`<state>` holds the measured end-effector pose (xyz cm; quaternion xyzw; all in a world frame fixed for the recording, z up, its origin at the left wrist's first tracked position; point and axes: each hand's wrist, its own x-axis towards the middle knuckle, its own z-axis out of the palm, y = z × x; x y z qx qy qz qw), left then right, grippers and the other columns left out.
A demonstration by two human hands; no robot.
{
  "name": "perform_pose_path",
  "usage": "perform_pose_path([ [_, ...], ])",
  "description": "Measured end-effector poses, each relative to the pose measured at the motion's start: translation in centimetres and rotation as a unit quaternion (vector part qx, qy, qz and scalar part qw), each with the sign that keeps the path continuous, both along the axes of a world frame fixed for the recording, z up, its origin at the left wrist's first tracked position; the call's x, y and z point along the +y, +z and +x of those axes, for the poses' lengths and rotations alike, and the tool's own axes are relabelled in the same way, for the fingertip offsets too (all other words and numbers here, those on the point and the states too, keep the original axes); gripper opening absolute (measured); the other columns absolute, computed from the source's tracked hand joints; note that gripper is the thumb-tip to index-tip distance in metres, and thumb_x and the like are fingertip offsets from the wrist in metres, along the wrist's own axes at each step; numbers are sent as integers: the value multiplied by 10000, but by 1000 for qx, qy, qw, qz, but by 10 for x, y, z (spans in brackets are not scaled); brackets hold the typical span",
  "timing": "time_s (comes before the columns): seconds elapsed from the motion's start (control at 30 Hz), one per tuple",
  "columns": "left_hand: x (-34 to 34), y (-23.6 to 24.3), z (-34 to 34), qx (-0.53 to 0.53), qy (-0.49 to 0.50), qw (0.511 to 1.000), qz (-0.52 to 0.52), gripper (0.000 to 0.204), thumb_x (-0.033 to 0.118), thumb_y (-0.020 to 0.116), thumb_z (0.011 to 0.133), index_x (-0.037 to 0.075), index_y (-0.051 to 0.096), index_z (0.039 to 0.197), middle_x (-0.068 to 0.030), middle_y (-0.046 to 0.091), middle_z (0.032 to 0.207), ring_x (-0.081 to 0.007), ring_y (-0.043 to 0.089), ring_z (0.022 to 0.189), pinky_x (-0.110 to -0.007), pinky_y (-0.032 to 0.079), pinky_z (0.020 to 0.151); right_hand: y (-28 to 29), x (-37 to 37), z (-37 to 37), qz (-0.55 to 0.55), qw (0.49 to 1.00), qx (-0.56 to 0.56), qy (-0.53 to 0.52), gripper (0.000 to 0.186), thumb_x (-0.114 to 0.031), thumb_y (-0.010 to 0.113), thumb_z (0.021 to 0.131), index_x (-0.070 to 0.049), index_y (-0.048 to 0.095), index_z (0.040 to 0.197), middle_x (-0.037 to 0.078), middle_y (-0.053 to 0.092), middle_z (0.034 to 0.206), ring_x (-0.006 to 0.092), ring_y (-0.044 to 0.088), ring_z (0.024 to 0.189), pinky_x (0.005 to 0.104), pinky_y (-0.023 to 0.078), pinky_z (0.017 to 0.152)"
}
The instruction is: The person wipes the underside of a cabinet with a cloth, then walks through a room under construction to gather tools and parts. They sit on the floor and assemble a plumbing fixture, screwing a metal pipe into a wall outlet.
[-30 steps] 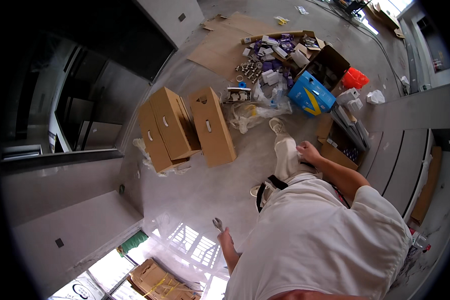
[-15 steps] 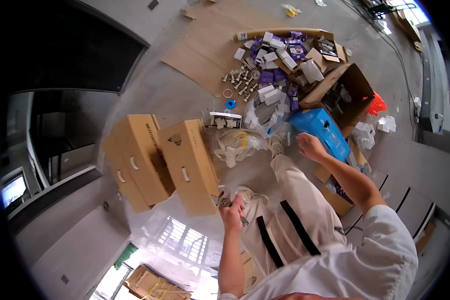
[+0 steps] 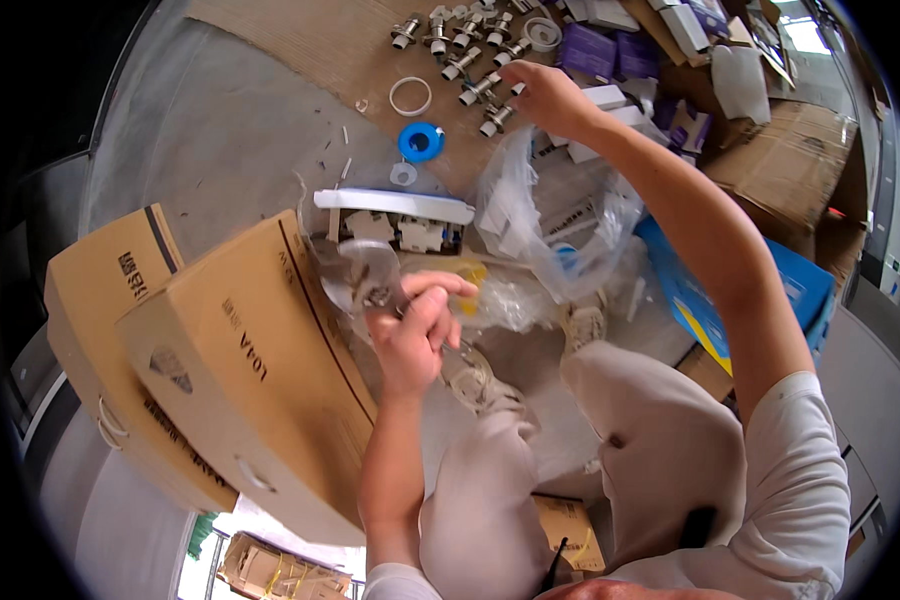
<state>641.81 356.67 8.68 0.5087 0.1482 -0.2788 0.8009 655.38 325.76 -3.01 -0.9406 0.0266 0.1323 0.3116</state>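
My left hand is closed on a metal adjustable wrench, whose wide head is partly blurred, in front of the cartons. Stretched far forward, my right hand is over a group of metal angle valves with white ends. Its fingers are loosely bent, fingertips close beside the nearest valves; nothing shows clearly in them. A white ring and a roll of blue tape lie left of the valves. Between my hands lie a clear plastic bag and a white tray-like box of parts.
Tall brown cartons stand at the left. A blue box lies right, beneath my right arm. Purple boxes and an open brown carton are piled beyond it. Flat cardboard covers part of the floor.
My body has lowered and come closer to the pile. The right hand has reached forward from beside the blue box to the valves. My left hand, still with the wrench, has moved forward.
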Motion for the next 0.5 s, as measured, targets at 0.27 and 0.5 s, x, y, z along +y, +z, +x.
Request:
perform_pose_path([
  [0.27,9,-63,-20,20,-1,997,-68,160,24,598,910,-48,663,1037,-177,685,860,-54,391,489,-251,435,470,-49,-11,17,-204,936,-79,277,726,-138,828,684,-78,492,1325,98,522,1321,304,475,1286,424,477,976],
  [0.5,30,-66,-5,-53,6,998,-36,149,33,607,905,-54,663,1012,-167,668,815,-61,395,485,-250,431,469,21,-47,61,-231,959,-10,163,378,-10,569,824,-66,604,1197,134,680,1029,326,656,1002,421,524,854],
])
